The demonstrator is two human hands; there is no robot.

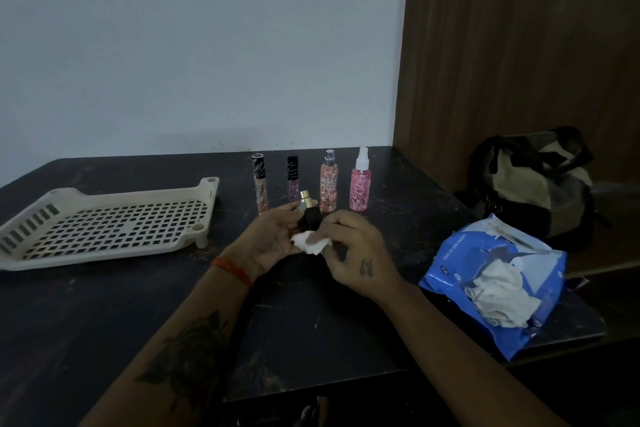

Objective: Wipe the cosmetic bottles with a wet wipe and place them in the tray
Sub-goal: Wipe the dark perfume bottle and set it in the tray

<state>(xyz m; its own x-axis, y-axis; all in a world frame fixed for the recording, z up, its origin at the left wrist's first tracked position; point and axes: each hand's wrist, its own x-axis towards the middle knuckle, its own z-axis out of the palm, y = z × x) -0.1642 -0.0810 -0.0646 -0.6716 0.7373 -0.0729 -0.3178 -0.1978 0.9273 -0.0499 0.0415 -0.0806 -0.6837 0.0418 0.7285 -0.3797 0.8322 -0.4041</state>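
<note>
here, above a dark table [104, 305], the left hand [273, 239] held a small black bottle [309, 218] with a gold cap, its fingers curled around the bottle's left side and the thumb reaching up toward the cap. the bottle stood roughly upright, lifted off the table. the right hand [353, 253] pinched a white wet wipe [310, 243] against the bottle's lower part, fingers bent around the wipe. an orange band circled the left wrist.

just behind the black bottle, four more bottles stood upright in a row on the table: a pale tube [259, 184] with a black cap, a purple tube [292, 179] with a black cap, an orange spray bottle [328, 182] and, furthest right, a pink spray bottle [361, 182]. well to the left of the black bottle lay a cream perforated tray [31, 262]. to the right of the bottle sat a blue pack of wipes [460, 260] with one wipe pulled partly out, and behind that pack a dark and tan bag [533, 180].
</note>
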